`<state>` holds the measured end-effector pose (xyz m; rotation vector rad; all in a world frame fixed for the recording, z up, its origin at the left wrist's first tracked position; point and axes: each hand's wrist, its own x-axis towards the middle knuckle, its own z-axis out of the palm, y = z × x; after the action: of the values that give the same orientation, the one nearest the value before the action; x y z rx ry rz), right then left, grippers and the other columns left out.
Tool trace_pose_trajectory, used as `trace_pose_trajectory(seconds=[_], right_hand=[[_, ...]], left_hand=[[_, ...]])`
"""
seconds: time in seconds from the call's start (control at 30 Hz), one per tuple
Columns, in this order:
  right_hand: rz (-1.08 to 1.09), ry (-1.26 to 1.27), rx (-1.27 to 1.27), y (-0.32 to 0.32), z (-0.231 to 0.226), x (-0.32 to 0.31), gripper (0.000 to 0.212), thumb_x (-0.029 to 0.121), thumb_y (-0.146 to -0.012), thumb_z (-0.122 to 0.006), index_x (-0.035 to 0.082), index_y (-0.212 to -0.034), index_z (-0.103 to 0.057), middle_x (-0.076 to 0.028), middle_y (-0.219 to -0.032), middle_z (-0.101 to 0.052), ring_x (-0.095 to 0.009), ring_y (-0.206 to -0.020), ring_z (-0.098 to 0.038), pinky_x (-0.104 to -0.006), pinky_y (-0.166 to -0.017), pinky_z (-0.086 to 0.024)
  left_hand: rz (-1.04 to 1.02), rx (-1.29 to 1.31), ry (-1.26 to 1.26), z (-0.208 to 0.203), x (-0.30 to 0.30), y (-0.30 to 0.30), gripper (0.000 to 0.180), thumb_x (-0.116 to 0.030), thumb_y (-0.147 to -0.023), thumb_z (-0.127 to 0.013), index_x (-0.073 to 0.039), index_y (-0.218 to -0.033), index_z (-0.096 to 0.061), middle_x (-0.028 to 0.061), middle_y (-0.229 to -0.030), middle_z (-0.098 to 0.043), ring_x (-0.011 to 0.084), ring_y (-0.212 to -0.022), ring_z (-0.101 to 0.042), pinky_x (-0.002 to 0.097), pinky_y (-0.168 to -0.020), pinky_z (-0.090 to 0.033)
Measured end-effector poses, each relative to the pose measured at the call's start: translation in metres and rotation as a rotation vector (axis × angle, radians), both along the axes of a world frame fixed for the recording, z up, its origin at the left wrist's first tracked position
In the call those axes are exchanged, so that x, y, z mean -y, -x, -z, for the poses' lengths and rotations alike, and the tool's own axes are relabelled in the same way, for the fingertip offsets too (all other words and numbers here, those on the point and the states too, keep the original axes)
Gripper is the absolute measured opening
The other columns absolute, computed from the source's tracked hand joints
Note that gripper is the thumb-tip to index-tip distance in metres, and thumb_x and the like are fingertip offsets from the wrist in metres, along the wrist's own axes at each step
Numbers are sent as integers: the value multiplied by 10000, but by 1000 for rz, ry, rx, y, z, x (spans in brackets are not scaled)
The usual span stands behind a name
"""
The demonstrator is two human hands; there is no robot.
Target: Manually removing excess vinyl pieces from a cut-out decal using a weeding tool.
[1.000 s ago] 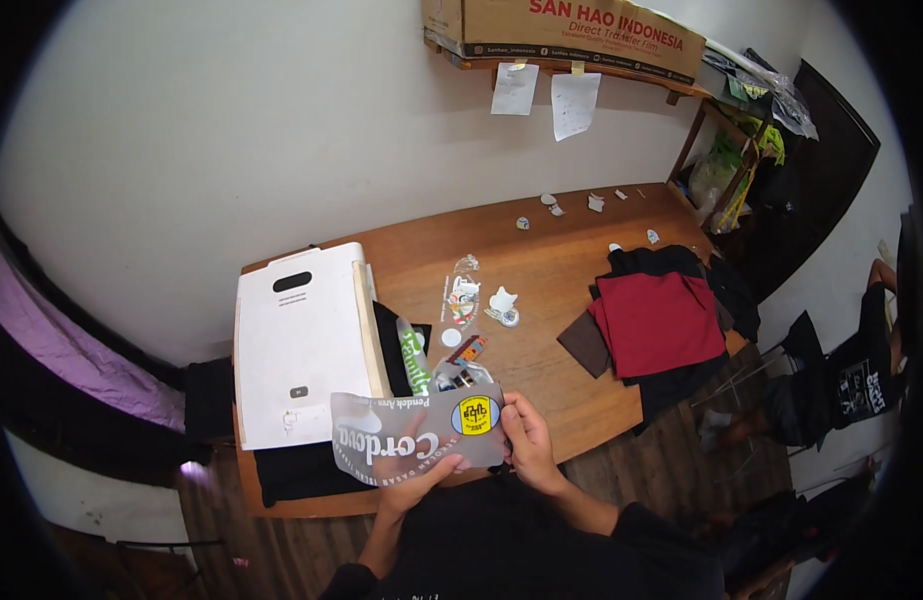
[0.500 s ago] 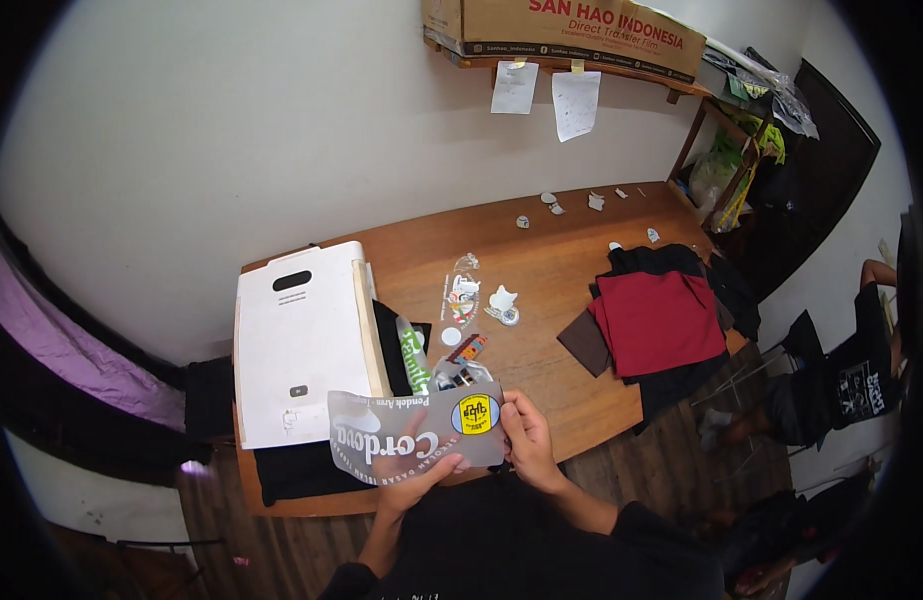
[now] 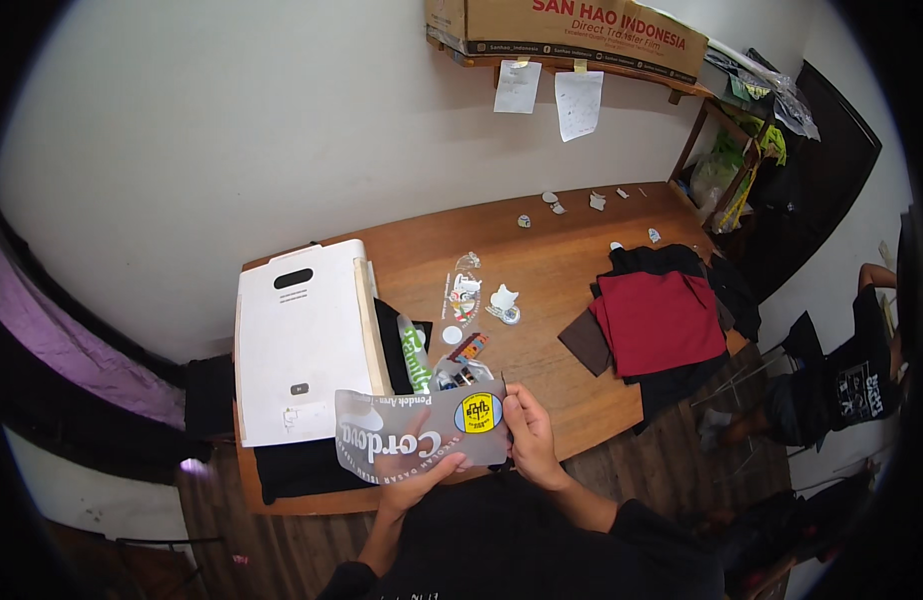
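A translucent sheet of transfer film [image 3: 387, 462] with white lettering and a round yellow emblem hangs over the table's near edge. My left hand [image 3: 422, 487] grips its lower edge, the thumb on top and the fingers showing dimly through the film. At the right end, beside the emblem, my right hand [image 3: 532, 440] pinches the sheet between thumb and fingers. Just beyond it lie more film pieces, among them a green-and-white lettered one [image 3: 415, 358] and an orange patterned strip [image 3: 471, 347].
A white board-like panel [image 3: 302, 340] rests on black cloth at the table's left. Folded garments, red on top [image 3: 657, 320], are stacked at the right. Cut film scraps [image 3: 504, 300] lie mid-table. A cardboard box [image 3: 582, 35] sits on a wall shelf. Another person [image 3: 852, 370] is at far right.
The film sheet has shifted slightly right, and its left end is tilted a little differently. Both hands keep hold of it in nearly the same place.
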<state>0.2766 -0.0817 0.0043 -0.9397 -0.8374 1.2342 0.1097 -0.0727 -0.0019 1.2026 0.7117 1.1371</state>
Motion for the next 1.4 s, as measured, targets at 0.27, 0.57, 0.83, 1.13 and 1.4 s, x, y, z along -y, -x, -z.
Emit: trace_pose_trajectory(seconds=[0.27, 0.57, 0.83, 1.13, 1.4], right_hand=[[31, -35, 13, 1, 4, -6, 263, 273, -948, -416, 37, -1016, -509, 28, -821, -520, -3, -746, -439, -142, -652, -350], [49, -29, -164, -21, -15, -20, 245, 311, -955, -364, 79, -884, -404, 13, -617, -345, -39, -444, -303, -165, -379, -232], [-117, -1, -53, -16, 3, -7, 240, 305, -949, -390, 70, -926, -433, 18, -630, -354, -35, -459, -307, -162, -397, -231], [-80, 35, -11, -6, 9, -4, 224, 272, -944, -425, 70, -1029, -473, 77, -617, -376, 15, -465, -303, -146, -410, -227], [-40, 47, -18, -6, 8, -5, 222, 275, -947, -416, 70, -995, -484, 71, -604, -384, 10, -457, -307, -148, -405, -227]], left_hand=[[6, 71, 59, -4, 1, -3, 667, 131, -719, -638, 75, -1282, -287, 201, -1051, -553, 265, -964, -584, 365, -765, -544], [-7, 83, 95, 4, 2, 2, 690, 168, -717, -609, 42, -1307, -274, 180, -1062, -520, 276, -998, -561, 387, -755, -553], [-20, 138, 105, -2, -3, 0, 767, 147, -685, -653, 31, -1324, -245, 190, -1085, -515, 250, -971, -575, 342, -746, -547], [11, 46, 56, 2, -4, 0, 760, 156, -712, -624, -7, -1341, -230, 174, -1042, -547, 267, -990, -571, 363, -740, -554], [4, 46, 82, 2, -2, 0, 740, 147, -713, -632, -2, -1332, -256, 147, -1029, -552, 254, -992, -572, 351, -747, -550]])
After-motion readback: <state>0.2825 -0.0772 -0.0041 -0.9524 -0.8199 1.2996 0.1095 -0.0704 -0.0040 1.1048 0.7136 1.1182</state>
